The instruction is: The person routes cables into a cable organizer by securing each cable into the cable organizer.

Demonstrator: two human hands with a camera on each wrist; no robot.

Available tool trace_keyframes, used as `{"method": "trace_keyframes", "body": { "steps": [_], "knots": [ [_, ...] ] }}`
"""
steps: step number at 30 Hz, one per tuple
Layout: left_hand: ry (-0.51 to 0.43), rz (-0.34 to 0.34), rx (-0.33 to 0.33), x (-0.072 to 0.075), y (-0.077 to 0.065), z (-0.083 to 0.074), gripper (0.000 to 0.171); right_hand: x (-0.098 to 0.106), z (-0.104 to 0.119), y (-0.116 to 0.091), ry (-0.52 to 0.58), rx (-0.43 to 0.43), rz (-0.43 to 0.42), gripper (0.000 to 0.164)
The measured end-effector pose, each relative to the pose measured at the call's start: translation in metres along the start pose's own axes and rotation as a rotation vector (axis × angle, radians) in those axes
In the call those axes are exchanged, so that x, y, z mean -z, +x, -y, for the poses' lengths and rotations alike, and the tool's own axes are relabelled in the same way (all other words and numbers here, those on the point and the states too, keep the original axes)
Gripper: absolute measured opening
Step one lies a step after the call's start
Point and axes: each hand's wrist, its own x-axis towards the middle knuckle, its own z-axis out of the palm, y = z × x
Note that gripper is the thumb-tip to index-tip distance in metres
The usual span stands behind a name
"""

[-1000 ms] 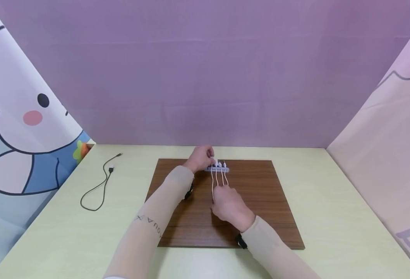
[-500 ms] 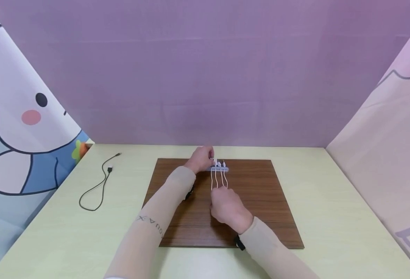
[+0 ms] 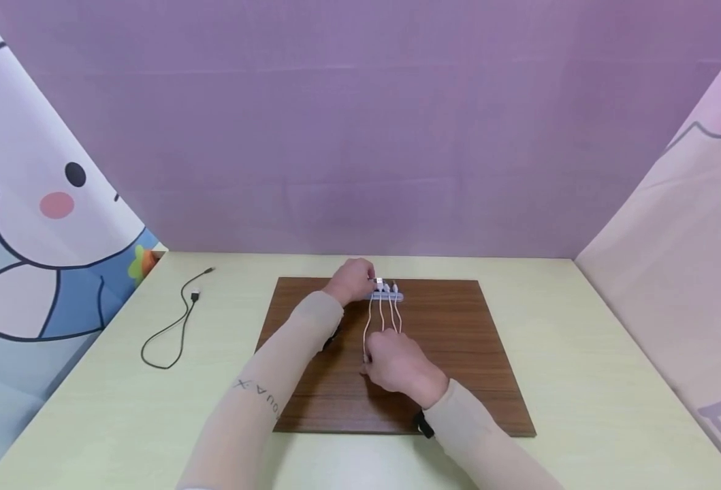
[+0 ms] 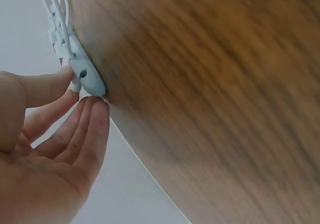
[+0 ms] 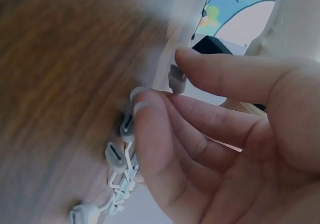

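A pale blue cable clip [image 3: 399,297] lies near the far edge of the dark wood board [image 3: 458,354], with several white charging cables [image 3: 382,314] running through its slots. My left hand [image 3: 351,279] is at the clip's left end. In the left wrist view, its thumb and forefinger pinch a white plug [image 4: 76,85], and the other fingertips meet the clip's end. Closer in, my right hand [image 3: 402,362] holds the leftmost cable by a small connector [image 5: 176,79] near its thumb tip. Other white connectors [image 5: 116,157] are beside its fingers over the board.
A black USB cable [image 3: 182,327] lies looped on the pale table [image 3: 581,381] at the left. Behind stands a purple backdrop [image 3: 366,136], with a cartoon-printed panel [image 3: 23,190] on the left and a pale panel [image 3: 691,272] on the right.
My right hand has shifted slightly left, and the leftmost cable now bows out to the left. My left hand stays at the clip, with more of a white plug showing beside it.
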Motion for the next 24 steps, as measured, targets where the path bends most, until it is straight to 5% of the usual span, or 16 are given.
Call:
{"method": "trace_keyframes", "body": {
  "steps": [6,15,24],
  "knots": [
    [0.022,0.022,0.009,0.003,-0.008,0.003,0.031,0.000,0.000,0.000,-0.014,0.024,-0.014,0.023],
    [0.105,-0.002,-0.064,0.013,-0.025,0.004,0.014,0.001,-0.003,0.002,-0.106,0.105,-0.083,0.015],
    [0.318,0.038,-0.069,0.023,-0.041,0.015,0.010,0.000,-0.005,0.003,-0.162,0.095,-0.085,0.015]
  ]
}}
